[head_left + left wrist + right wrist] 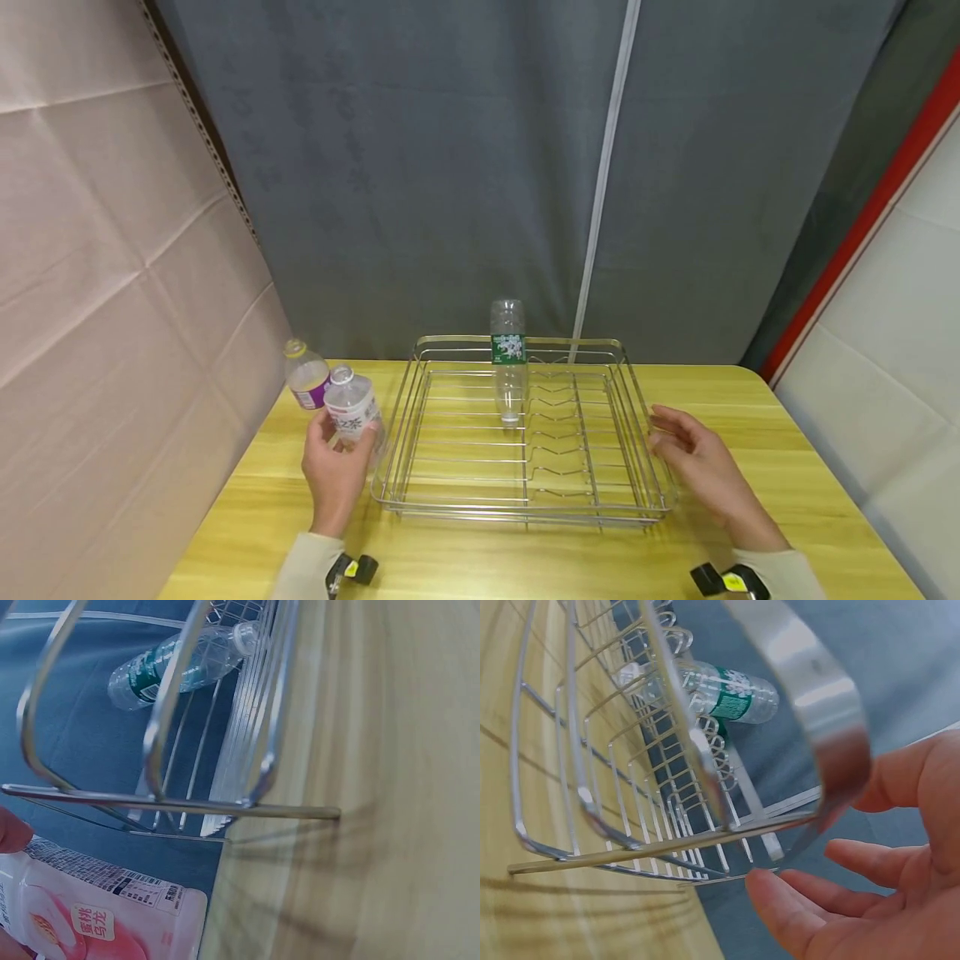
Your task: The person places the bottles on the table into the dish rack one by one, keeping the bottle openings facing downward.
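Observation:
My left hand (339, 454) grips a clear bottle with a pink and white label (351, 408), upright on the table just left of a wire dish rack (525, 504). The left wrist view shows that label (97, 915) close up, with the rack's corner wires (172, 799) beyond it. A clear bottle with a green label (508, 358) stands neck down in the rack's back middle; it also shows in both wrist views (180, 664) (727, 694). My right hand (675, 442) is open beside the rack's right rim (810, 690), its fingers (832, 915) relaxed and holding nothing.
A third bottle with a purple label and yellow cap (306, 377) stands behind the held one. The yellow wooden table (750, 392) ends at a grey curtain (450, 167) behind. A beige wall panel (112, 292) runs along the left side.

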{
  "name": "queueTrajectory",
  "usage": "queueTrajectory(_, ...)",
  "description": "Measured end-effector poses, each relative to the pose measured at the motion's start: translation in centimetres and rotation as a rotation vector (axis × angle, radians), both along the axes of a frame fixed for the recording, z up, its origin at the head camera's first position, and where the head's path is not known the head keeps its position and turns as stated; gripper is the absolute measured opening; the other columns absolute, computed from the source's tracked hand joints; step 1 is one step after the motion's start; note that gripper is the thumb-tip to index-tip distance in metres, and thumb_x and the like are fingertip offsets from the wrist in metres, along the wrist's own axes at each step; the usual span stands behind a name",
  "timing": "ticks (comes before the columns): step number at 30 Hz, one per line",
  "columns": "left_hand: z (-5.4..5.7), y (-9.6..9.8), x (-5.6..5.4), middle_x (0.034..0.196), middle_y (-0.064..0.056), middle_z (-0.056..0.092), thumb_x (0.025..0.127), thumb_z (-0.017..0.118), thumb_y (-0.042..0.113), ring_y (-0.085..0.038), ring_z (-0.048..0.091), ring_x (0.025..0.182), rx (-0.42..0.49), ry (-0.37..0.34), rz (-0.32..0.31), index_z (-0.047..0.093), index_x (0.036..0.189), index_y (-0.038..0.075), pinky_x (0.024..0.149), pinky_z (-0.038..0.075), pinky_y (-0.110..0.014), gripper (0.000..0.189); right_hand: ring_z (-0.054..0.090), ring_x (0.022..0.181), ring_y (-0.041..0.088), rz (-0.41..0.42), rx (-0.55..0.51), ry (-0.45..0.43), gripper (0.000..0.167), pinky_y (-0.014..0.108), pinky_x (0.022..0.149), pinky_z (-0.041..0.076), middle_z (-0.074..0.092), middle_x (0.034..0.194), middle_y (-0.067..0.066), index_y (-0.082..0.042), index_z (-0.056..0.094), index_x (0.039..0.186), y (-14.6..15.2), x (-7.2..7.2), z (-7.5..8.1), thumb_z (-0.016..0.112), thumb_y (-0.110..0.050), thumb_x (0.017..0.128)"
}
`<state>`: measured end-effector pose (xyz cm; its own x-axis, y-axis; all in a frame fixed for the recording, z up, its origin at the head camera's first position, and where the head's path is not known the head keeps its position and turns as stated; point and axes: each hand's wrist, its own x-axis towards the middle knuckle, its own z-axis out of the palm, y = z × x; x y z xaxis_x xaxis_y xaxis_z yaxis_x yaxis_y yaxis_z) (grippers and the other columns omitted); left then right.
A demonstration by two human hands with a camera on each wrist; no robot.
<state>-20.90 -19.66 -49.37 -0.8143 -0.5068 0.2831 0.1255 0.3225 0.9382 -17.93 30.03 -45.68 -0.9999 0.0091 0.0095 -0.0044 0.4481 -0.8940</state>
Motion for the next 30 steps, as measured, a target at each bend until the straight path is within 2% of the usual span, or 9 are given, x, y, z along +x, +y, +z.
queueTrajectory(8, 1.8, -0.1, 1.1, 0.145, -0.021, 0.059, 0.088, 0.085, 0.01, -0.036, 0.057, 0.133, -0.014, 0.043, -0.033, 0.048, 0.15, 0.004, 0.114, 0.05, -0.056, 0.072, 0.051, 0.109, -0.017, -0.062, 0.064, 0.077, 0.057, 0.001, 0.088, 0.046, 0.054, 0.152, 0.024, -0.002, 0.045, 0.157, -0.2, 0.7, 1.5, 0.06, -0.029, 0.109)
queueTrajectory(14, 3.7, -0.1, 1.3, 0.14, -0.016, 0.064, 0.085, 0.084, 0.002, -0.019, 0.058, 0.127, -0.076, 0.124, -0.013, 0.054, 0.146, 0.002, 0.106, 0.049, -0.015, 0.068, 0.051, 0.112, -0.019, -0.077, 0.053, 0.155, 0.055, -0.001, 0.089, 0.045, 0.055, 0.152, 0.022, -0.001, 0.046, 0.156, -0.8, 1.2, 2.6, 0.061, -0.026, 0.109)
queueTrajectory(16, 4.3, -0.1, 1.3, 0.138, -0.014, 0.065, 0.084, 0.084, 0.0, -0.012, 0.058, 0.125, -0.094, 0.152, -0.018, 0.055, 0.145, 0.002, 0.102, 0.047, -0.008, 0.067, 0.051, 0.113, -0.018, -0.08, 0.046, 0.187, 0.055, -0.001, 0.089, 0.045, 0.057, 0.15, 0.017, -0.001, 0.047, 0.155, -1.0, 1.4, 3.0, 0.062, -0.024, 0.108)
queueTrajectory(18, 5.0, 0.0, 1.4, 0.138, -0.012, 0.066, 0.084, 0.084, 0.0, -0.008, 0.057, 0.123, -0.109, 0.164, -0.032, 0.057, 0.144, 0.003, 0.103, 0.047, -0.008, 0.066, 0.053, 0.115, -0.017, -0.077, 0.044, 0.219, 0.054, 0.0, 0.09, 0.046, 0.06, 0.146, 0.01, -0.002, 0.048, 0.155, -1.3, 1.5, 3.4, 0.063, -0.023, 0.108)
queueTrajectory(19, 5.4, 0.1, 1.5, 0.139, -0.011, 0.065, 0.084, 0.084, 0.0, -0.009, 0.058, 0.124, -0.109, 0.164, -0.05, 0.057, 0.145, 0.004, 0.106, 0.049, -0.015, 0.066, 0.053, 0.116, -0.016, -0.071, 0.047, 0.234, 0.053, 0.0, 0.09, 0.046, 0.06, 0.145, 0.007, -0.002, 0.049, 0.155, -1.4, 1.6, 3.6, 0.063, -0.023, 0.108)
queueTrajectory(22, 6.4, 0.5, 1.8, 0.141, -0.01, 0.065, 0.085, 0.085, 0.002, -0.02, 0.061, 0.127, -0.11, 0.157, -0.098, 0.058, 0.146, 0.008, 0.104, 0.051, -0.019, 0.066, 0.055, 0.118, -0.014, -0.05, 0.037, 0.264, 0.053, 0.003, 0.091, 0.049, 0.059, 0.142, -0.002, -0.004, 0.049, 0.155, -1.8, 1.8, 4.3, 0.064, -0.022, 0.107)
queueTrajectory(25, 7.2, 1.0, 2.1, 0.14, -0.01, 0.064, 0.084, 0.085, 0.002, -0.032, 0.063, 0.125, -0.111, 0.158, -0.139, 0.059, 0.146, 0.01, 0.099, 0.053, -0.018, 0.067, 0.055, 0.12, -0.014, -0.027, 0.024, 0.282, 0.052, 0.004, 0.091, 0.051, 0.057, 0.144, -0.002, -0.006, 0.05, 0.155, -2.5, 2.1, 5.1, 0.065, -0.02, 0.107)
queueTrajectory(27, 7.5, 1.4, 2.0, 0.137, -0.009, 0.064, 0.083, 0.084, -0.001, -0.03, 0.065, 0.12, -0.118, 0.174, -0.16, 0.06, 0.145, 0.01, 0.092, 0.052, -0.011, 0.068, 0.055, 0.121, -0.014, -0.015, 0.008, 0.289, 0.052, 0.005, 0.091, 0.052, 0.057, 0.144, -0.004, -0.007, 0.05, 0.154, -3.1, 2.3, 5.6, 0.066, -0.018, 0.106)
queueTrajectory(30, 8.0, 2.1, 1.9, 0.13, -0.008, 0.064, 0.08, 0.084, -0.005, -0.025, 0.066, 0.11, -0.135, 0.197, -0.201, 0.061, 0.145, 0.01, 0.085, 0.057, -0.013, 0.071, 0.055, 0.123, -0.014, 0.014, -0.008, 0.3, 0.052, 0.006, 0.092, 0.052, 0.057, 0.145, -0.004, -0.006, 0.051, 0.153, -3.9, 2.7, 6.2, 0.067, -0.017, 0.105)
